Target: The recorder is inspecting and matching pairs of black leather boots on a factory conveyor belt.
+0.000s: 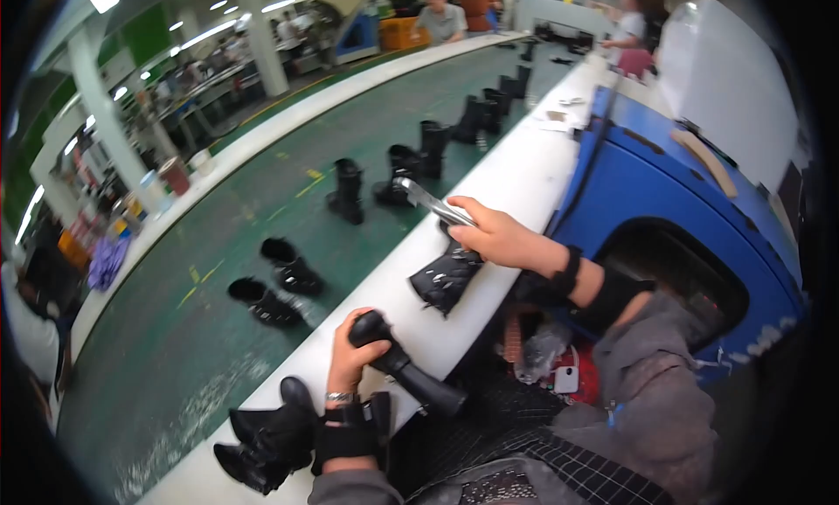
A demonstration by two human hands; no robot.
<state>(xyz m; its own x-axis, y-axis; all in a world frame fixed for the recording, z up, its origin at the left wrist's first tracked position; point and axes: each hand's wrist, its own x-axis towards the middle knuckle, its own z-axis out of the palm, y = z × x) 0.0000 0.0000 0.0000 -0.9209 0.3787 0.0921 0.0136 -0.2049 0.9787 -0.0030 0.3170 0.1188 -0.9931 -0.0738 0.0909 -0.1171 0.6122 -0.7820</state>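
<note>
My left hand [347,352] wraps around a black boot [411,376], its shaft angling over the table's [524,169] near edge; my right hand [494,234] clasps a metal tool [433,204] near a second boot [444,280]. I should grip firmly, keeping the tool's tip off both boots.
</note>
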